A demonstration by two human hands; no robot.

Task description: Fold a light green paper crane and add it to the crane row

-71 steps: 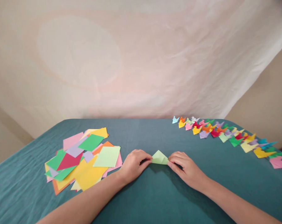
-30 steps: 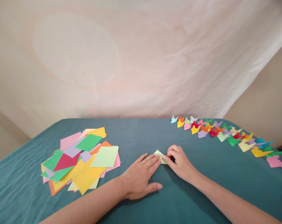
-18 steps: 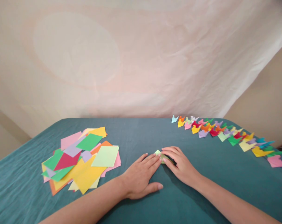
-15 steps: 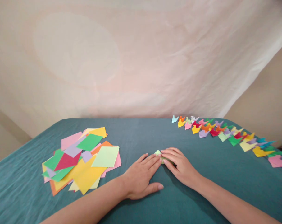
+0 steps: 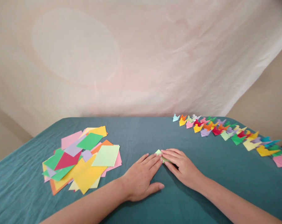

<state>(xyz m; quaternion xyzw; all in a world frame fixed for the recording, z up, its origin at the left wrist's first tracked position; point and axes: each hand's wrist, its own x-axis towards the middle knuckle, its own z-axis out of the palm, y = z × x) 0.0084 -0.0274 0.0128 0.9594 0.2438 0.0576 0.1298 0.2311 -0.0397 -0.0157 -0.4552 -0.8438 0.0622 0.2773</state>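
Observation:
A small folded piece of light green paper (image 5: 158, 152) lies on the table between my two hands, its pointed tip showing above the fingertips. My left hand (image 5: 142, 179) is flat on the cloth, thumb spread toward me, fingertips pressing the paper's left side. From the right, my right hand (image 5: 184, 168) holds the paper's other edge, fingers curved over the top and the thumb at the lower side. Most of the paper is hidden under the fingers.
A loose pile of coloured paper squares (image 5: 85, 183) lies to the left. Rows of small folded paper birds (image 5: 236, 139) in many colours run along the table's right side. Teal cloth (image 5: 136, 133) covers the table, and a pale hanging sheet (image 5: 141, 62) stands behind it.
My hands stay on the light green paper with almost no movement. The view has shifted slightly, so the birds appear a little farther right.

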